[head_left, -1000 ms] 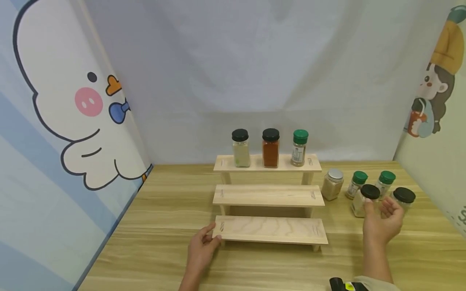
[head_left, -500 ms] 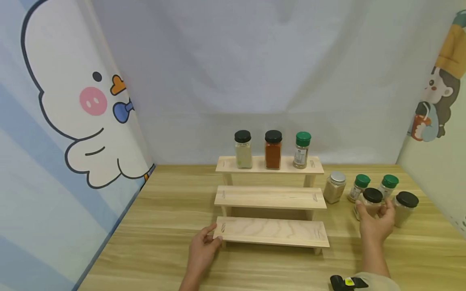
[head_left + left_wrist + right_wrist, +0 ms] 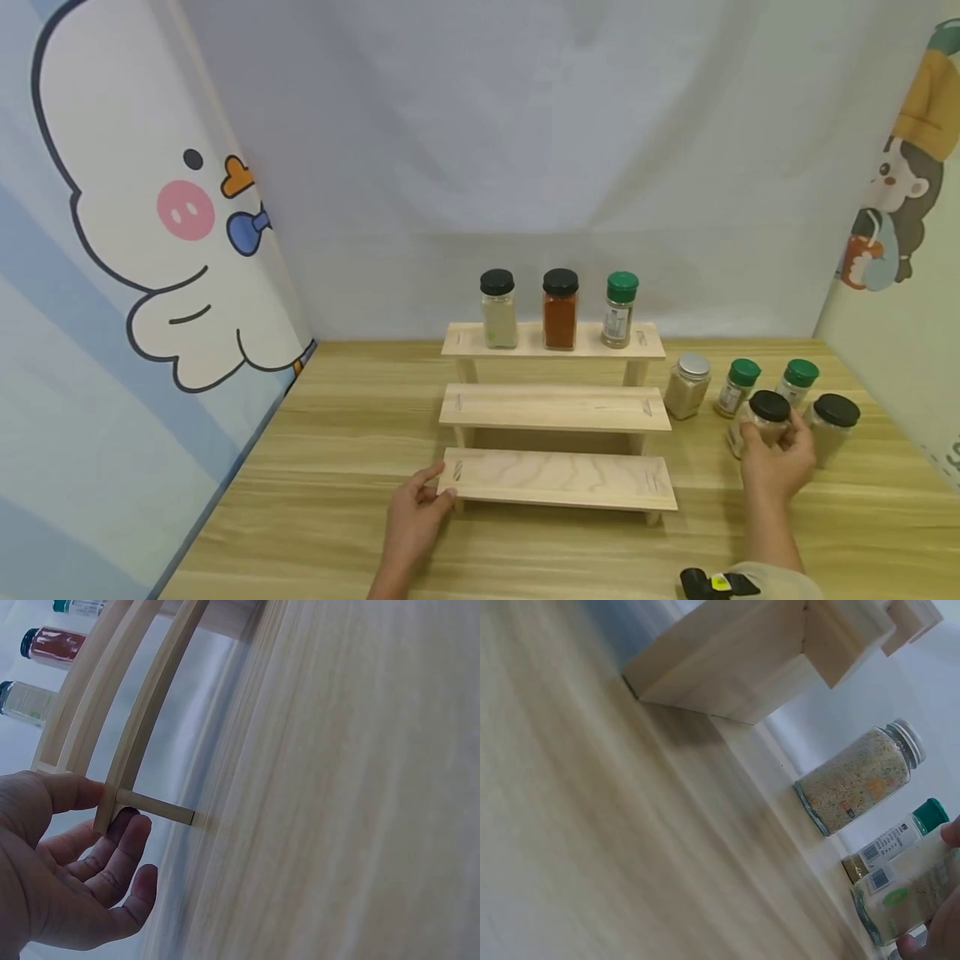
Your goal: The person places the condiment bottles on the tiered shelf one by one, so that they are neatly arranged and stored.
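1. Holding the jar [image 3: 906,891]: right hand [image 3: 780,468], fingers clamped round its sides.
2. Jar look: clear glass, flat-sided, black lid, pale contents, barcode sticker, small green mark.
3. Jar place: right of the rack [image 3: 557,406], among other containers; can't tell if the base touches the counter [image 3: 330,467].
4. Jar axis: long axis roughly upright, lid up, near parallel to the silver-lid jar [image 3: 859,781] in the right wrist view.
5. Left hand [image 3: 417,510]: fingers pinching the left end of the rack's lowest board.
6. Rack look: pale bare wood, three steps; long axis left-right, rising away from the person.
7. Top step, left to right: cream jar [image 3: 500,321], red jar [image 3: 559,321], green-lid shaker [image 3: 617,321], all upright.
8. Around the held jar: two shakers [image 3: 737,388] behind, another black-lid jar [image 3: 834,421] just right.
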{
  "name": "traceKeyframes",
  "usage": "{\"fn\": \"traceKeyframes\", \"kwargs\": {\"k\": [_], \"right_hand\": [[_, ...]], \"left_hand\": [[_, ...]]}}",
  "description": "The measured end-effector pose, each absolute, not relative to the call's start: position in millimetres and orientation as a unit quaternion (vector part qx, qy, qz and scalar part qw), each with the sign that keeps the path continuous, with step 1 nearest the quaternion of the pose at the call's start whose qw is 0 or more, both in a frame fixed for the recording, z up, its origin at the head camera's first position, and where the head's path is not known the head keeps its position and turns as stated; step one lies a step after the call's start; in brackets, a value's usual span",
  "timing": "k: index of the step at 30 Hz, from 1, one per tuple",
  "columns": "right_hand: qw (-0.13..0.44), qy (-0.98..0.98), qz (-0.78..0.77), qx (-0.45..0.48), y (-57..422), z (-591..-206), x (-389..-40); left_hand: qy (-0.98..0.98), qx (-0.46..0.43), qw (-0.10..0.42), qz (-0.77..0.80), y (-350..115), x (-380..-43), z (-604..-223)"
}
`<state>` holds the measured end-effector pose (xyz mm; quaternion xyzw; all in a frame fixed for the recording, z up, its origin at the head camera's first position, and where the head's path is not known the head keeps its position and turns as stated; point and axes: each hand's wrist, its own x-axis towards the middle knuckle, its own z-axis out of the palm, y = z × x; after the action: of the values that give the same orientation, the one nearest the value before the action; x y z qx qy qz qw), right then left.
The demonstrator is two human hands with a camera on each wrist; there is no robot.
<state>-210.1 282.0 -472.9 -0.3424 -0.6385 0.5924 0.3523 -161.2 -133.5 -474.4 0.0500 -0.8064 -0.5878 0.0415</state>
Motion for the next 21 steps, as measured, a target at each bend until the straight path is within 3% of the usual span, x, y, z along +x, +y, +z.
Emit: {"fn": "traceKeyframes", "kwargs": {"k": [21], "right_hand": [[0.34,-0.679,0.584,-0.287,260,-435,-172]], "left_hand": [[-0.799,0.049,0.042,-0.598,-135,-164,-478]]}}
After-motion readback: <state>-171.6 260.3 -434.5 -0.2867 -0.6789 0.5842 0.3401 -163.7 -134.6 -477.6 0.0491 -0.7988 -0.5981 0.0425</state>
